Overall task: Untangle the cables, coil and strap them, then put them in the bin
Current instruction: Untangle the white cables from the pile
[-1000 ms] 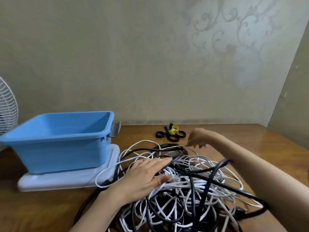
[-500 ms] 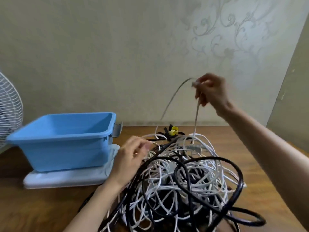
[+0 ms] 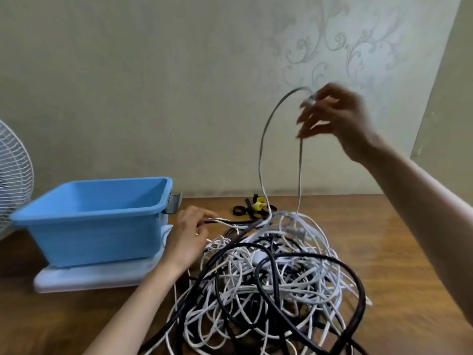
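Up from the heap since a second before, the right hand [image 3: 332, 119] was seen raised at about 1 o'clock above the tangle [image 3: 268, 278]. Its fingers were pinched on the end of a white cable [image 3: 261, 155], though the exact grip was hidden by blur. The cable was hung in a tall loop, seemingly so its run could be traced and drawn free of the rest. Meanwhile the left hand [image 3: 189, 234] had been shifted to the heap's 10 o'clock edge. A few black and white strands were gripped there, likely to pin the pile against the pull. The hands were kept well apart. The tangle was piled on the bench [image 3: 396, 252], with nothing coiled or binned yet. The blue bin [image 3: 97, 219] was parked at 9 o'clock on a white lid [image 3: 89, 278], near for later. The straps [image 3: 253, 208] were left ready at 12 o'clock.
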`<move>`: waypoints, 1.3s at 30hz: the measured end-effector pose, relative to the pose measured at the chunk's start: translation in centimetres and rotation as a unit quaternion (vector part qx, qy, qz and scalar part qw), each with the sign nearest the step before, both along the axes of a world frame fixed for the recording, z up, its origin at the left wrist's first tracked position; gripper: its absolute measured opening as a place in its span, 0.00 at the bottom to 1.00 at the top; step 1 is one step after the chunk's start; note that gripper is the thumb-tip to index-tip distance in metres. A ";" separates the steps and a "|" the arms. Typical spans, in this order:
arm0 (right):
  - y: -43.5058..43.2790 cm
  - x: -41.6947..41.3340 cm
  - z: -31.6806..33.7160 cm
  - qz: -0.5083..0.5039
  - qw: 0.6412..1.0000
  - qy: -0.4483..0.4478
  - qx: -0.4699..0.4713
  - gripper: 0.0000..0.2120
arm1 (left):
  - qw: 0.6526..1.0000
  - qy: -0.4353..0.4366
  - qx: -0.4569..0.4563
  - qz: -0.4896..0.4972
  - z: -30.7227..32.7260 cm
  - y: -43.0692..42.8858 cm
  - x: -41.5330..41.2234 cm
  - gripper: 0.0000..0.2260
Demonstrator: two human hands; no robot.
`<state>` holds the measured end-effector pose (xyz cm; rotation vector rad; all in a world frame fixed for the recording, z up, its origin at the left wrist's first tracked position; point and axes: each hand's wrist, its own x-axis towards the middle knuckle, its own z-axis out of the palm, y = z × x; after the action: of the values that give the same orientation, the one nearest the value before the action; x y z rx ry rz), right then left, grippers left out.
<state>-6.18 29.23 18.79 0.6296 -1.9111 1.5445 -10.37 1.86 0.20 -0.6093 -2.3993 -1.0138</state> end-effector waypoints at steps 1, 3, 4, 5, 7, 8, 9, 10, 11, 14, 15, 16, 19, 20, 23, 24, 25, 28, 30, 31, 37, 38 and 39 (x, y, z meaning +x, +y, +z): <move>-0.3 -0.1 -0.6 -0.008 0.998 -0.030 0.050 0.04 | 1.000 0.000 0.005 -0.022 0.9 0.7 0.3 0.12; -0.8 -0.6 -2.6 -0.037 0.989 -0.085 0.119 0.03 | 0.998 -0.013 0.002 -0.066 2.3 2.1 1.1 0.07; -1.0 -1.0 -3.8 -0.060 0.983 -0.100 0.142 0.08 | 0.996 -0.020 0.007 -0.084 2.7 2.7 1.5 0.05; -1.0 -1.1 -4.9 -0.093 0.977 -0.097 0.168 0.13 | 0.994 -0.029 0.021 -0.105 3.1 3.2 1.9 0.04; -1.0 -0.9 -7.1 -0.140 0.961 -0.066 0.229 0.16 | 0.983 -0.057 0.058 -0.164 3.4 3.9 2.8 0.05; -1.0 -0.6 -8.0 -0.130 0.952 -0.073 0.267 0.14 | 0.976 -0.072 0.055 -0.197 3.4 4.1 3.1 0.07; -0.9 -0.2 -8.9 -0.103 0.937 -0.111 0.315 0.11 | 0.971 -0.089 0.024 -0.222 3.3 4.3 3.1 0.08; -1.0 0.1 -9.8 -0.077 0.906 -0.165 0.382 0.08 | 0.965 -0.108 -0.027 -0.236 3.1 4.5 3.1 0.09; -0.9 0.3 -10.8 -0.069 0.860 -0.211 0.459 0.05 | 0.961 -0.126 -0.087 -0.232 2.8 4.7 3.1 0.10; -0.1 0.2 -14.2 -0.110 0.762 -0.261 0.583 0.04 | 0.956 -0.161 -0.184 -0.162 1.6 4.7 3.0 0.11; 0.1 0.2 -15.2 -0.122 0.752 -0.266 0.590 0.05 | 0.956 -0.167 -0.181 -0.160 1.3 4.5 2.9 0.11; 0.4 0.1 -16.0 -0.136 0.751 -0.266 0.589 0.06 | 0.953 -0.177 -0.173 -0.176 1.2 4.3 2.8 0.11; 0.8 0.3 -17.2 -0.176 0.783 -0.242 0.545 0.06 | 0.919 -0.245 -0.169 -0.259 1.5 3.7 2.9 0.14; 1.0 0.3 -17.4 -0.189 0.800 -0.232 0.520 0.05 | 0.902 -0.270 -0.179 -0.286 1.6 3.6 3.2 0.15; 1.1 0.2 -17.8 -0.207 0.861 -0.199 0.421 0.03 | 0.874 -0.304 -0.176 -0.336 1.4 3.2 4.0 0.15; 1.0 0.2 -17.7 -0.200 0.884 -0.191 0.378 0.03 | 0.877 -0.307 -0.145 -0.340 1.1 3.0 4.0 0.16; 1.0 0.2 -17.6 -0.190 0.904 -0.184 0.338 0.04 | 0.891 -0.305 -0.087 -0.325 0.7 2.9 3.9 0.16; 0.9 0.5 -17.0 -0.152 0.950 -0.185 0.201 0.02 | 0.963 -0.217 0.077 -0.142 -0.5 2.2 2.4 0.07; 0.9 0.6 -16.4 -0.118 0.969 -0.208 0.069 0.02 | 0.985 -0.153 0.018 -0.077 -1.2 1.7 1.4 0.02; 0.9 0.6 -16.1 -0.102 0.970 -0.219 0.012 0.03 | 0.983 -0.158 -0.014 -0.088 -1.4 1.6 1.1 0.02; 0.3 0.1 -14.9 -0.031 0.958 -0.263 -0.114 0.04 | 0.974 -0.146 -0.034 -0.170 0.6 4.1 1.8 0.11; 0.1 0.1 -14.9 -0.017 0.956 -0.266 -0.120 0.04 | 0.971 -0.152 -0.030 -0.183 1.1 4.7 1.8 0.10; -0.1 0.0 -14.8 -0.007 0.955 -0.266 -0.131 0.04 | 0.966 -0.168 -0.023 -0.196 1.6 5.2 1.8 0.07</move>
<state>-6.15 29.16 4.02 0.0803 -2.0109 2.0654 -8.57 7.04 1.84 -1.0311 -2.6622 -1.3150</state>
